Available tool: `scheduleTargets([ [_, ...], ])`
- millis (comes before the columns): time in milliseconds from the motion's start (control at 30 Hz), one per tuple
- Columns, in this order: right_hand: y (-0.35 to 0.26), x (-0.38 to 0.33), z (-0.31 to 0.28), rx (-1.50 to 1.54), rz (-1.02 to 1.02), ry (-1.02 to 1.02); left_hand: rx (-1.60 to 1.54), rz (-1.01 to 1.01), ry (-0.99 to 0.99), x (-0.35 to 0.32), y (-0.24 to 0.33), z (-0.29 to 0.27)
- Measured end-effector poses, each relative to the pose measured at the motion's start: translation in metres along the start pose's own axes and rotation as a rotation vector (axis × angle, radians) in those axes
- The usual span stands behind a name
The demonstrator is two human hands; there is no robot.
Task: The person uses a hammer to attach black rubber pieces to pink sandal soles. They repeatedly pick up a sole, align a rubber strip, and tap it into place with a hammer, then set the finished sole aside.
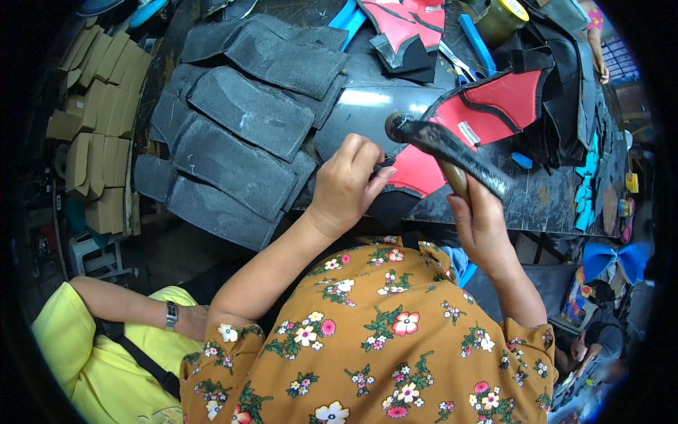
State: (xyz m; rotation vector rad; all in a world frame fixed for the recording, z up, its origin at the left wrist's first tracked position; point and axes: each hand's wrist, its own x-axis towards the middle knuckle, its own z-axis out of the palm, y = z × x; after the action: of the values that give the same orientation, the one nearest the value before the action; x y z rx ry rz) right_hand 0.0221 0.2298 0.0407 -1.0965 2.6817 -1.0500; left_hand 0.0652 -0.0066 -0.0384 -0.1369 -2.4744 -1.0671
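In my right hand (482, 219) is a hammer (452, 145), gripped by its wooden handle. Its long dark head is raised over the work and smeared by motion at one end. My left hand (347, 177) is closed, thumb against fingers, on the black edge of a red-and-black panel (418, 172) at the table's near edge. Part of that panel is hidden under the hammer and my fingers. Just beyond the hammer lies another red panel (494, 106) with black trim and a small white label.
Overlapping dark grey pieces (247, 113) cover the table's left. Scissors (459, 67), blue strips (477, 44) and a yellow-lidded jar (510, 18) sit at the back. Black material (565, 106) is piled right. Cardboard boxes (106, 113) stand far left. A person in yellow (134, 339) sits close on my left.
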Motion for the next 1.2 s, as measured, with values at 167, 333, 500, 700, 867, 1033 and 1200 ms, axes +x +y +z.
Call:
scheduleTargets([
  [167, 0.019, -0.011, -0.020, -0.080, 0.193, -0.179, -0.124, -0.160, -0.097, 0.010, 0.004, -0.011],
  [333, 0.066, -0.047, -0.062, -0.213, 0.113, 0.014, -0.256, -0.288, -0.231, 0.048, 0.001, -0.021],
  [500, 0.111, -0.084, -0.074, -0.512, 0.228, 0.110, 0.143, 0.128, -0.249, 0.066, 0.015, 0.029],
  [700, 0.147, -0.084, -0.055, -0.577, 0.252, 0.237, -0.178, 0.163, -0.337, 0.052, 0.033, 0.063],
  [867, 0.135, -0.067, -0.053, -0.477, 0.301, 0.242, -0.592, -0.039, -0.148, 0.062, 0.040, 0.037],
  [1033, 0.092, -0.020, -0.045, 0.286, 0.223, 0.314, -0.632, 0.058, 0.227, 0.133, 0.029, 0.030],
  [1200, 0.078, 0.091, -0.019, 0.728, 0.116, 0.355, -0.775, -0.025, 0.246, 0.218, 0.001, 0.048],
])
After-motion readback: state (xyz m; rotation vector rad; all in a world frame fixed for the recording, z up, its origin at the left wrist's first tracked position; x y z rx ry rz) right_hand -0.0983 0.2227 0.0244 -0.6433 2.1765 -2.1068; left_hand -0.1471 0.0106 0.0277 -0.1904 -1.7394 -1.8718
